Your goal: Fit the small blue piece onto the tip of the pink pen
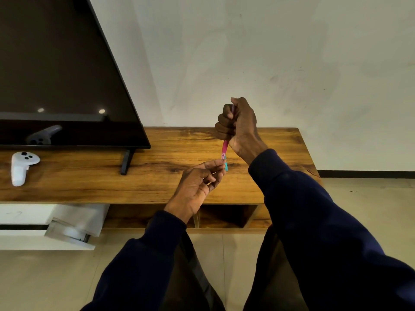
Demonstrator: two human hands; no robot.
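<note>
My right hand point(238, 124) fists a pink pen point(225, 149) upright above the wooden cabinet point(157, 176) | left hand point(197, 187), at 7 o'clock below, pinches its teal cap point(226, 166) | cap looks barely separated from the tip.

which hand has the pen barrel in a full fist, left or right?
The right hand: all fingers wrapped round the pink pen. The left hand only pinches the teal cap at its lower end.

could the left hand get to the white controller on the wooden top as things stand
Probably not right away: the left hand pinches the teal cap of the pink pen, and the white controller lies far to its left, with bare wood between.
</note>
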